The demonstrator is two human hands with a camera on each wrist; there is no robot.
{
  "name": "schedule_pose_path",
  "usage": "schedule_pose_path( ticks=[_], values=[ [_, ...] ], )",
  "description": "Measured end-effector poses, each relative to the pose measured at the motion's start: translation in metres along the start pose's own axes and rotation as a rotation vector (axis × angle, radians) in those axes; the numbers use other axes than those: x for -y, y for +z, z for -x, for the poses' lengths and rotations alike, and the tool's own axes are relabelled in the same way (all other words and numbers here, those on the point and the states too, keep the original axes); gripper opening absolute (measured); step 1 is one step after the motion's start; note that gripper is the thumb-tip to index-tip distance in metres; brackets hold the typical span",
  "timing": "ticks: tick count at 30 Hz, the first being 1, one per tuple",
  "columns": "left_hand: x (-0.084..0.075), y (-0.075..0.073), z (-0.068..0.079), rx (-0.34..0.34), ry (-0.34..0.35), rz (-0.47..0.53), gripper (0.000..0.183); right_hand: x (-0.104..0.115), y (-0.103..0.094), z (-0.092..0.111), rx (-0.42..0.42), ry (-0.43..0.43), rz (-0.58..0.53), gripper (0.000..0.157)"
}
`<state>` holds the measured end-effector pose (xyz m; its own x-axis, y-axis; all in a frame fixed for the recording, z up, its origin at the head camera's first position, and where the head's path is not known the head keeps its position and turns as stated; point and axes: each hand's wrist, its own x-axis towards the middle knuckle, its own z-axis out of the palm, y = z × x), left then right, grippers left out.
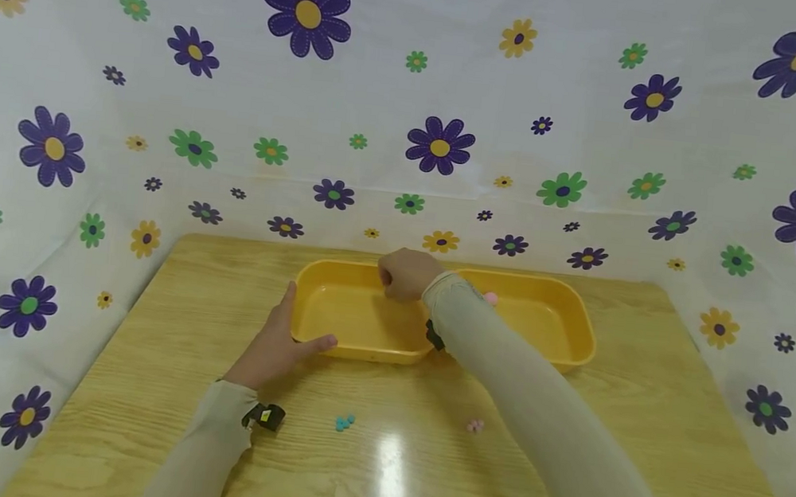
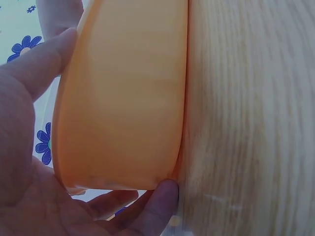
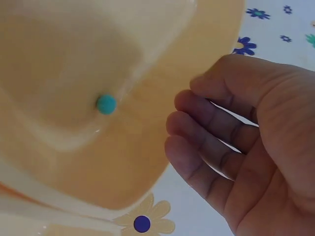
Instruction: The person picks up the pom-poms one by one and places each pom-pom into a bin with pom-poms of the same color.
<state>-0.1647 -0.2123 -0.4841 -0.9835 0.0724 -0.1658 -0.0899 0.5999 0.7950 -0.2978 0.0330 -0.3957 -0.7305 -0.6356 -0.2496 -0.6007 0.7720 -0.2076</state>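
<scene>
Your right hand [image 1: 410,275] is over the far right part of the left tray [image 1: 351,316], fingers loosely bent and thumb tip near the index; it has hold of nothing you can see in the right wrist view; whether it touches the rim, cannot tell. Your left hand [image 1: 273,348] grips that tray at its left end, thumb spread along the near rim, fingers round the end wall, one fingertip at the base; its grasp is as wide as the tray's corner.

One teal ball [image 3: 106,104] lies inside the left tray, near a rounded corner, apart from your right fingertips; the right tray [image 1: 549,327] stands just beside, partly behind your sleeve [image 1: 514,388], a pink ball [image 1: 490,298] showing at its far side.

Nearer you, on the wood-grain counter [image 1: 182,324], lie a small cluster of teal balls [image 1: 341,425] and, well to their right, a cluster of pink pieces [image 1: 474,426]; flower-printed white cloth [image 1: 393,0] hangs behind and at both sides.
</scene>
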Motion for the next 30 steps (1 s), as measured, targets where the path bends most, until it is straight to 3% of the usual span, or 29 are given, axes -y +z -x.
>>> schedule_pose_path(
  ticks=[8, 13, 18, 25, 30],
  values=[
    [0.0, 0.001, 0.002, 0.006, -0.022, 0.021, 0.13, -0.006, 0.022, -0.032, 0.168, -0.035, 0.156, 0.014],
    [0.002, 0.001, 0.001, -0.002, -0.01, 0.013, 0.129, 0.005, 0.023, -0.03, 0.231, -0.03, 0.16, 0.016],
    [0.001, 0.001, 0.0, -0.004, -0.009, 0.005, 0.129, 0.013, 0.017, -0.019, 0.251, -0.012, 0.168, 0.014],
    [-0.002, 0.0, 0.001, 0.001, -0.03, -0.01, 0.128, 0.009, 0.021, -0.013, 0.263, -0.007, 0.118, 0.005],
    [-0.002, 0.0, 0.002, -0.002, -0.023, -0.011, 0.126, 0.008, 0.021, -0.004, 0.22, -0.046, 0.074, 0.012]
  ],
)
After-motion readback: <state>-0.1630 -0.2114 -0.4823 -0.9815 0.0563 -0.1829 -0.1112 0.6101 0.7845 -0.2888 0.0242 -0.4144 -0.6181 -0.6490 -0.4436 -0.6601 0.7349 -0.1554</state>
